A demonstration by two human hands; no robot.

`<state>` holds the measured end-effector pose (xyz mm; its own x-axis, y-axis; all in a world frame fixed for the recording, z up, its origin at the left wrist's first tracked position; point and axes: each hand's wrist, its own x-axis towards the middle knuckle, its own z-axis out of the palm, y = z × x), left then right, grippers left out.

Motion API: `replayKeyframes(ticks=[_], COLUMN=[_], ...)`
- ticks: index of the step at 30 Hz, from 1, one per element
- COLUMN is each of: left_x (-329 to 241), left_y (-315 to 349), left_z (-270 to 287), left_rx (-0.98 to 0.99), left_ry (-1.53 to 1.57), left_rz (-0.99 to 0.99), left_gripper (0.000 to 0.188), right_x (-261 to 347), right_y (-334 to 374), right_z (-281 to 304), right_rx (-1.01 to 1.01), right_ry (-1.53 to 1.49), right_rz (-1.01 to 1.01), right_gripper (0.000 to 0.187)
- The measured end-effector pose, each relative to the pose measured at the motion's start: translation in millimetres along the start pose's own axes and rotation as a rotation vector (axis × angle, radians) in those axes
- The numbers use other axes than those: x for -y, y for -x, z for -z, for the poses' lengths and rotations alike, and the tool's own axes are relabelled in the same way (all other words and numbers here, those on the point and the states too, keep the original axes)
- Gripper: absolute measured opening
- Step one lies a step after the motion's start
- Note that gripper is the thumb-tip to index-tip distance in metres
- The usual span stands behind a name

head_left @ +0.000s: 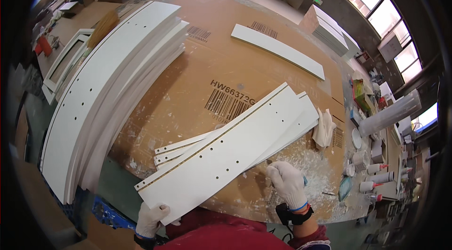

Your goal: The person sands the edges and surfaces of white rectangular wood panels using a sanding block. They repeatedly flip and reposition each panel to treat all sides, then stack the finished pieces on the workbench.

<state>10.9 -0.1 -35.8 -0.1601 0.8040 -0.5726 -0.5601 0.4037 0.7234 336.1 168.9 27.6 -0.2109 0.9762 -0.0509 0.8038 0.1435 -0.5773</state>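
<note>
A white drilled board (226, 151) lies slantwise on top of a small fanned pile of white boards (306, 113) in front of me. It has a brownish groove along its far long edge and several dark holes. My left hand (151, 218), in a white glove, grips the near left end of this top board, its thumb over the face. My right hand (287, 183), also gloved, is closed just beyond the board's near right edge, above the dusty cardboard. A bit of blue shows beside its fingers; what it holds, if anything, I cannot make out.
A tall stack of white boards (113, 62) stands at the left. One narrow white board (278, 50) lies on the cardboard sheet (197, 76) farther back. A crumpled white cloth (324, 128) rests right of the pile. Bottles (369, 186) and a clear tube (391, 113) crowd the right side.
</note>
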Motion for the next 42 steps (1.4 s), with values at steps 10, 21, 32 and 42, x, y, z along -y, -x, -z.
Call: replayKeyframes(ticks=[10, 21, 32, 42], left_x=[-32.1, -18.2, -22.6, 12.3], left_y=[27.0, 26.3, 28.5, 4.0], left_z=[-20.7, -1.2, -19.0, 30.9], left_rx=[-0.141, -0.008, -0.088, -0.174], left_ry=[-0.139, -0.188, -0.240, -0.136], left_rz=[-0.024, 0.156, 0.115, -0.169], left_gripper=[0.056, 0.046, 0.045, 0.043], right_x=[19.8, -2.5, -130.2, -51.7], right_y=[-24.8, -92.7, -189.9, -79.1], right_z=[-20.4, -30.9, 95.3, 52.5], right_rx=[0.048, 0.272, -0.057, 0.140], right_ry=[-0.234, 0.403, 0.632, -0.170], right_rz=[0.483, 0.911, -0.164, -0.039], right_gripper=[0.039, 0.083, 0.069, 0.044])
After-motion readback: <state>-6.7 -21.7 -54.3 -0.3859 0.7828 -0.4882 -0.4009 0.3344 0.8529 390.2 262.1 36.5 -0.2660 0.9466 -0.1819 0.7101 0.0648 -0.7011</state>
